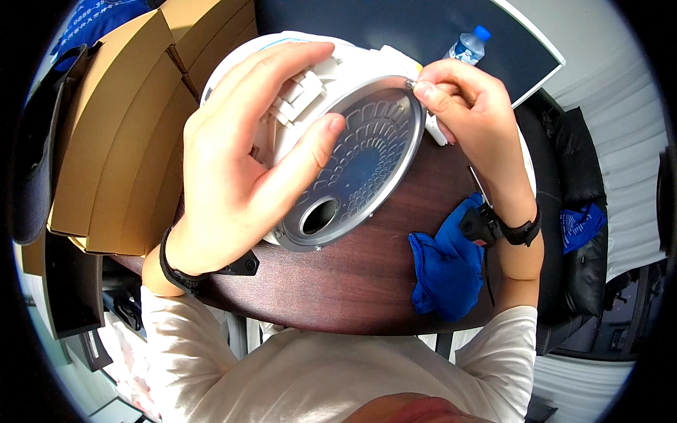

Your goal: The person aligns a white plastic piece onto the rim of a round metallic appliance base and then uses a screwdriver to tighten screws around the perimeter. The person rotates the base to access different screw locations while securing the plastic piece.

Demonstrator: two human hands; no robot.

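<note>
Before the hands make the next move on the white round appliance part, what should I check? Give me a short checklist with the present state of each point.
1. Left hand steadies the white round part, palm and fingers spread over it: ok.
2. Right hand pinches something small at the rim of the metal disc: ok; what it pinches, cannot tell.
3. Metal disc seated flat in the white part: cannot tell, the view is tilted.
4. Blue cloth lies apart from the part, on the dark wooden table: ok.
5. Water bottle stands away from both hands: ok.
</note>
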